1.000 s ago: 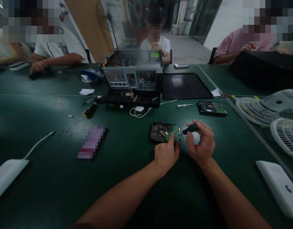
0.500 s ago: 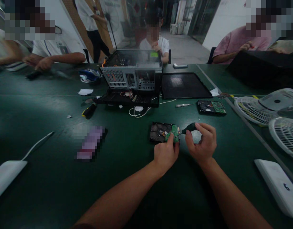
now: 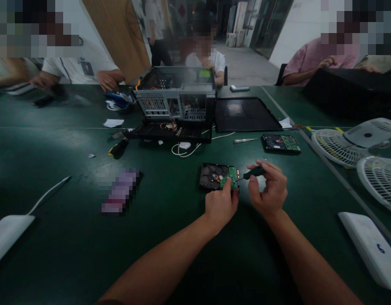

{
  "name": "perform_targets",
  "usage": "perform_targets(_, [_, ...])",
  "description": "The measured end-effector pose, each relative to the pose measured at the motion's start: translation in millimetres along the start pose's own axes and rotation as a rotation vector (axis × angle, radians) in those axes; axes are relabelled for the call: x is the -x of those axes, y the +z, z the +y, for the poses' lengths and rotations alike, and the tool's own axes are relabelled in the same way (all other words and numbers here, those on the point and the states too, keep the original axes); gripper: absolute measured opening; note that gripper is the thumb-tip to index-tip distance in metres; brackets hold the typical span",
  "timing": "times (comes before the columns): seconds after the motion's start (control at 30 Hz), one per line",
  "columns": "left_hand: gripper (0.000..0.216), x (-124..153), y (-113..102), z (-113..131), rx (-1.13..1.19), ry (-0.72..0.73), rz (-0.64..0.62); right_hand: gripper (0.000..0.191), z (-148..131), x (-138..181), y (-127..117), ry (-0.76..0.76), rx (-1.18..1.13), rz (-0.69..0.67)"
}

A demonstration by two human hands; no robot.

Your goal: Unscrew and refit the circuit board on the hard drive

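A hard drive (image 3: 214, 175) lies circuit side up on the green table (image 3: 71, 237), its green board at the right end. My left hand (image 3: 220, 205) grips the drive's near right corner, fingers closed on it. My right hand (image 3: 269, 190) pinches a small dark-handled screwdriver (image 3: 252, 173), whose tip points left onto the green board.
An open computer case (image 3: 176, 99) and its black side panel (image 3: 244, 113) stand behind. A second hard drive (image 3: 280, 142), a loose tool (image 3: 244, 140), a yellow-black screwdriver (image 3: 118, 147), white fans (image 3: 357, 142) and white devices (image 3: 369, 250) lie around. Other people sit along the far edge.
My hands stay at the drive; the right hand's fingers shift slightly on the screwdriver handle. A person walks behind the far seats, and a co-worker's arm at far left moves.
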State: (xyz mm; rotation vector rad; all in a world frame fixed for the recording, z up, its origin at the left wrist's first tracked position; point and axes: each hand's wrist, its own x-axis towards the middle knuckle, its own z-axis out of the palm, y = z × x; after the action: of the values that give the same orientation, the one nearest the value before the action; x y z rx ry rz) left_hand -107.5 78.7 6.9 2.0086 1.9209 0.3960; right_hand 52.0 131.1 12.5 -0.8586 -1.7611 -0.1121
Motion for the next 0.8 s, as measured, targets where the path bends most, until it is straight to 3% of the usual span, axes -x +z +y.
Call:
perform_targets(0.27, [0.053, 0.0, -0.7, -0.1, 0.006, 0.001, 0.003, 0.065, 1.8, 3.6, 1.7, 0.033, 0.126, 0.095])
perform_targets(0.47, [0.054, -0.3, 1.0, -0.4, 0.003, -0.004, 0.008, 0.063, -1.9, 4.7, 2.8, 0.094, -0.041, 0.012])
perform_targets(0.63, [0.054, -0.4, 2.4, -0.5, -0.006, 0.001, 0.010, 0.064, 0.0, 3.6, 2.4, 0.038, 0.103, 0.097])
perform_targets(0.8, [0.053, -0.5, 2.7, -0.1, -0.001, 0.001, 0.027, 0.068, 0.8, 3.3, 3.3, 0.016, 0.066, 0.039])
